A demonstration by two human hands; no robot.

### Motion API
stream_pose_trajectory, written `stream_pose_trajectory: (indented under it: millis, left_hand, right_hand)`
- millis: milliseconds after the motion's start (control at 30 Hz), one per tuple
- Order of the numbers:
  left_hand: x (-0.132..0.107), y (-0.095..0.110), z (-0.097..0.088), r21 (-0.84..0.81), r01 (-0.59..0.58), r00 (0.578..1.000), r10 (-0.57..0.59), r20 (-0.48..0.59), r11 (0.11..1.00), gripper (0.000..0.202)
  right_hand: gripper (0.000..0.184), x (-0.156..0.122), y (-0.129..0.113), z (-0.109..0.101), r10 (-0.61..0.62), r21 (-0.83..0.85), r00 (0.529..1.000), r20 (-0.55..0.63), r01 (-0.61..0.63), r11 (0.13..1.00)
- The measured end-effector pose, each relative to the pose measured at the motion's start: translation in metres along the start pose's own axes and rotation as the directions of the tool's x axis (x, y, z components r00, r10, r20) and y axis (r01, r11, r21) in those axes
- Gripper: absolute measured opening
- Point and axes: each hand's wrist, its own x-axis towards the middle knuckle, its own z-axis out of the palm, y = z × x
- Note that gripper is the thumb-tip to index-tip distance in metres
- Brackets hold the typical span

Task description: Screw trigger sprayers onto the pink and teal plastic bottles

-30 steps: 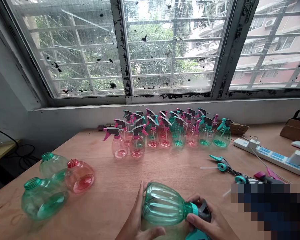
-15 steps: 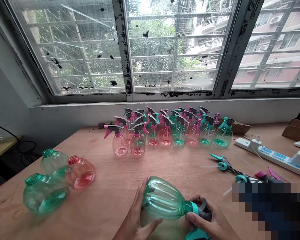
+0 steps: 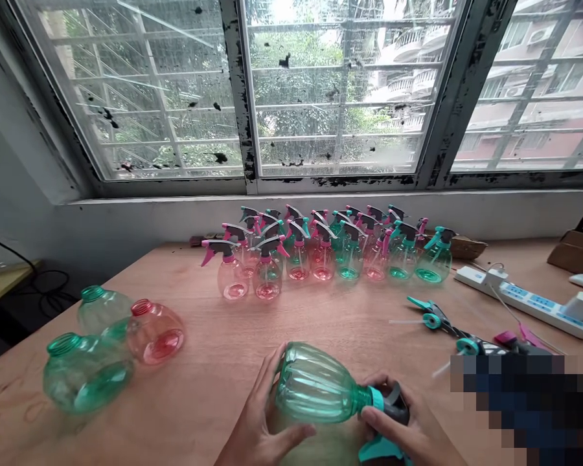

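A green ribbed spray bottle [image 3: 315, 385] lies on its side just above the wooden table [image 3: 223, 349], base pointing away from me. My left hand [image 3: 262, 421] wraps round its body from the left, thumb under it. Around the grey and teal trigger head [image 3: 391, 414] screwed on its neck, my right hand [image 3: 408, 437] is closed. Both hands sit at the bottom middle of the view.
Several finished pink and green spray bottles [image 3: 320, 249] stand in rows below the window. Three capless bottles [image 3: 107, 343] lie at the left. Loose trigger heads [image 3: 434, 317] and a white power strip [image 3: 525, 301] lie at the right, beside a pixelated patch.
The bottle has lifted and shifted slightly in my hands, and my left thumb has slid under its body. The view has tilted a little; nothing else moved.
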Motion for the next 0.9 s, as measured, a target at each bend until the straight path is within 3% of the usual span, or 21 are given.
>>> stream_pose_trajectory:
  millis: [200, 367, 467, 633, 733, 900]
  left_hand:
    - [0.0, -0.015, -0.007, 0.092, -0.067, 0.992, 0.056, 0.116, 0.993, 0.11]
    - [0.002, -0.025, -0.006, 0.223, -0.154, 0.984, 0.128, 0.127, 0.963, 0.098]
    - [0.0, -0.02, -0.004, 0.203, -0.137, 0.986, 0.114, 0.117, 0.97, 0.093]
    - [-0.003, -0.005, -0.004, 0.077, -0.01, 0.988, -0.002, 0.157, 0.997, 0.117]
    - [-0.003, 0.0, -0.005, 0.064, 0.033, 0.991, -0.041, 0.13, 0.997, 0.107]
    - [-0.002, 0.001, -0.003, 0.168, -0.01, 0.994, -0.008, 0.106, 0.986, 0.092]
  right_hand:
    - [0.039, 0.0, -0.003, 0.001, 0.04, 0.057, 0.999, 0.011, -0.041, 0.998]
    - [0.039, 0.001, 0.0, 0.0, 0.034, 0.071, 0.998, 0.051, -0.037, 0.997]
    - [0.039, 0.002, 0.004, -0.002, 0.018, 0.067, 0.997, 0.08, -0.023, 0.997]
    - [0.04, 0.0, 0.004, -0.003, 0.028, 0.045, 0.995, 0.1, -0.033, 0.998]
    - [0.04, -0.001, 0.001, -0.002, 0.02, 0.033, 0.994, 0.11, -0.024, 0.999]
    - [0.036, -0.001, -0.004, -0.001, 0.03, 0.059, 0.997, 0.072, -0.035, 0.998]
